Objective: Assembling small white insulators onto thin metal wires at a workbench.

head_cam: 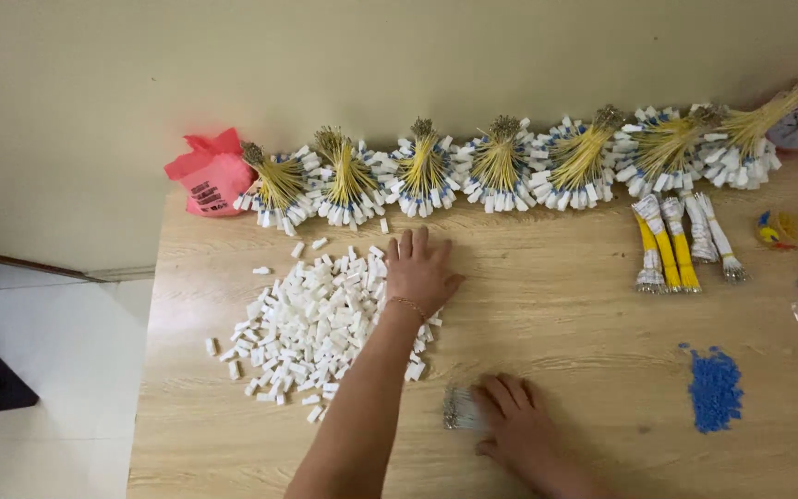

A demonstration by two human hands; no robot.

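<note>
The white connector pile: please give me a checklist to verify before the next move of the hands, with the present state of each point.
1. Left hand rests on the white connector pile, at its right edge: ok.
2. Right hand covers the small wire bundle: ok.
3. Firm grip on that bundle: cannot tell, it is blurred.
4. Pile kept together: not ok, several pieces lie scattered around it.
5. Blue pieces apart from the white pile: ok.
6. Finished bundles lined up along the wall: ok.

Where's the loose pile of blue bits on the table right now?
In the head view, the pile of blue bits lies on the wooden table at the right, beyond the right hand and below the yellow wire bundles.
</note>
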